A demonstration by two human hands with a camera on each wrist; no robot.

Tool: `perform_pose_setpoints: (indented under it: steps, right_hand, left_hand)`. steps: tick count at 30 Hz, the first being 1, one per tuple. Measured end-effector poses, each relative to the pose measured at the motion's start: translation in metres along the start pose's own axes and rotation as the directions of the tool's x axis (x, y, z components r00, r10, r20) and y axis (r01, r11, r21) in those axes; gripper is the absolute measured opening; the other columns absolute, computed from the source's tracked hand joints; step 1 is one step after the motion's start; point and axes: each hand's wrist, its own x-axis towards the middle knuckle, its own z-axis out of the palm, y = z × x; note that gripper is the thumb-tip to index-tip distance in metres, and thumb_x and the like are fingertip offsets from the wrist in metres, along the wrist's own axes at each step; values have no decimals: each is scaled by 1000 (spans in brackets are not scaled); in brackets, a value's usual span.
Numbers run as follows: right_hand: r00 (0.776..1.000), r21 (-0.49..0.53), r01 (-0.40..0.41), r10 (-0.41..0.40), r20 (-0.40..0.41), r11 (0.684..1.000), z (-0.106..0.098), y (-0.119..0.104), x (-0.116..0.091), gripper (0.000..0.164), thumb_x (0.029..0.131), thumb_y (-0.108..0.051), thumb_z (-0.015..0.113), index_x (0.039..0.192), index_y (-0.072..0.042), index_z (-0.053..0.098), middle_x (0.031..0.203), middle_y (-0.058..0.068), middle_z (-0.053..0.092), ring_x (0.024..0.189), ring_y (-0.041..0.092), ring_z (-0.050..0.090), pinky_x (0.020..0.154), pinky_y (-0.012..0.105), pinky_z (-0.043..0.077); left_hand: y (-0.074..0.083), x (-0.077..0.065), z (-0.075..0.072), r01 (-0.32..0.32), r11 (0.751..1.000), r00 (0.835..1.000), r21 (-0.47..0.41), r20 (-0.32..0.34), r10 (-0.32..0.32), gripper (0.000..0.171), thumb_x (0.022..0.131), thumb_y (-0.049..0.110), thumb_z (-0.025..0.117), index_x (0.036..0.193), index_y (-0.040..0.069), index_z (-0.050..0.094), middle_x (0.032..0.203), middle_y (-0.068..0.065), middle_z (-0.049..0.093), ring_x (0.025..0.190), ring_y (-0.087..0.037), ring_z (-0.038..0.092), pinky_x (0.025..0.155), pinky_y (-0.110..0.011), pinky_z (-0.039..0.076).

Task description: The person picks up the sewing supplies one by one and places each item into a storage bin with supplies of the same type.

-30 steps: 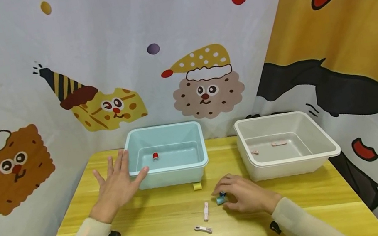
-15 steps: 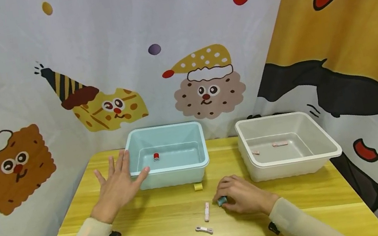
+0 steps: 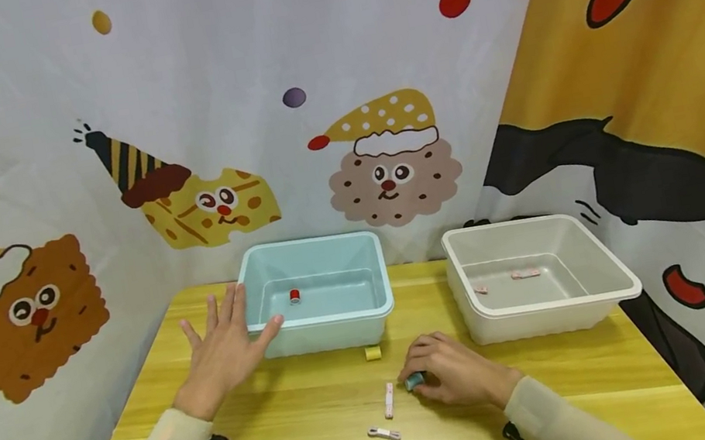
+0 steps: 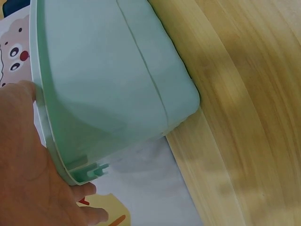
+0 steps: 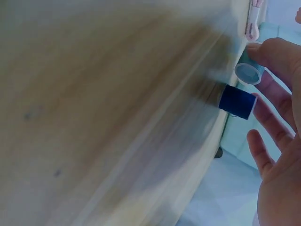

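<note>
My right hand (image 3: 453, 371) pinches a teal thread spool (image 3: 414, 380) between thumb and fingers, low over the table. In the right wrist view a dark blue thread spool (image 5: 237, 101) sits right beside it, close to the other fingertips; the hand hides it in the head view. My left hand (image 3: 223, 353), fingers spread, rests against the left rim of a light blue bin (image 3: 321, 320). Inside that bin lies a red thread spool (image 3: 295, 295). A yellow spool (image 3: 373, 353) stands on the table by the bin's front right corner.
Left of my right hand lie a pink-and-white folded strip (image 3: 389, 400) and a bundled pale cord (image 3: 384, 434). A white bin (image 3: 548, 305) stands at the back right, with pinkish strips (image 3: 525, 274) inside. A printed cloth (image 3: 224, 54) hangs behind the table.
My right fingers have closed in on the teal spool, which has tilted slightly. The dark blue spool has gone out of sight in the head view. My left hand stays at the bin.
</note>
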Motion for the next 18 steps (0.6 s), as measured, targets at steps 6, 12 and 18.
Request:
perform_pose_setpoints:
  steps: [6, 12, 18]
  right_hand:
    - [999, 12, 12, -12, -34, 1000, -3, -4, 1, 30, 99, -26, 94, 128, -30, 87, 127, -15, 83, 129, 11, 73, 122, 48, 58]
    - [999, 14, 17, -16, -51, 1000, -10, -8, 2, 31, 100, -25, 94, 129, -30, 86, 126, -16, 83, 128, 10, 74, 121, 47, 59]
    - [998, 51, 39, -36, -58, 998, -24, -15, 6, 32, 102, -21, 93, 133, -25, 85, 128, -11, 83, 119, 8, 76, 110, 35, 66]
  left_hand:
    - [1, -1, 1, 1, 1000, 1000, 2, -1, -1, 114, 113, 84, 44, 188, 5, 10, 197, -22, 6, 180, -62, 1, 127, -98, -14]
    - [2, -1, -1, 1, 1000, 1000, 0, 2, -1, 113, 114, 82, 45, 188, 5, 10, 197, -23, 7, 180, -62, 2, 127, -98, -14]
    - [2, -1, -2, 2, 1000, 1000, 1, 5, -2, 114, 113, 85, 44, 188, 5, 10, 197, -23, 6, 180, -62, 1, 127, -98, -14]
